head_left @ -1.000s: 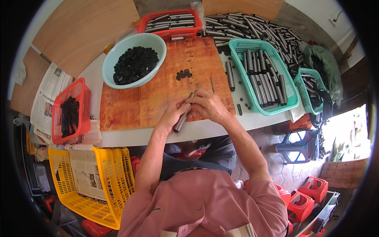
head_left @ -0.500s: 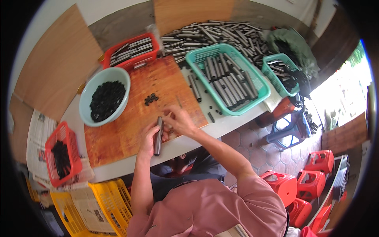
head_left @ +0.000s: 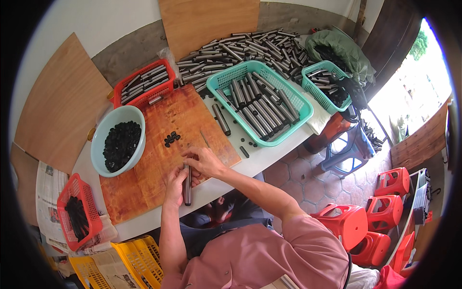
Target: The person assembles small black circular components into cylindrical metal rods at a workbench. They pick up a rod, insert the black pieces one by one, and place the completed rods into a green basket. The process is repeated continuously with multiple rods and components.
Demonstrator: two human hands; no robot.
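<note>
My left hand (head_left: 174,187) is wrapped round a dark metal tube (head_left: 187,191), its near end jutting past the front edge of the board. Over the tube's far end my right hand (head_left: 207,163) is bent, thumb and fingers drawn together; whatever they pinch is hidden. Just beyond both hands a little cluster of small black caps (head_left: 172,138) lies on the stained wooden board (head_left: 139,185). Many more such black pieces fill a pale blue bowl (head_left: 97,161) at the left.
Tubes fill a red basket (head_left: 169,86), a large turquoise basket (head_left: 307,111) and a smaller one (head_left: 308,86). A heap of loose tubes (head_left: 240,48) lies behind. Left stands a red basket (head_left: 95,226) of black strips; below it, a yellow crate (head_left: 144,255). Red stools (head_left: 346,224) stand right.
The view has shifted, so the table's contents sit further left. My right hand has come to rest over the tube's far end, with its fingers drawn down onto it. My left hand still grips the tube.
</note>
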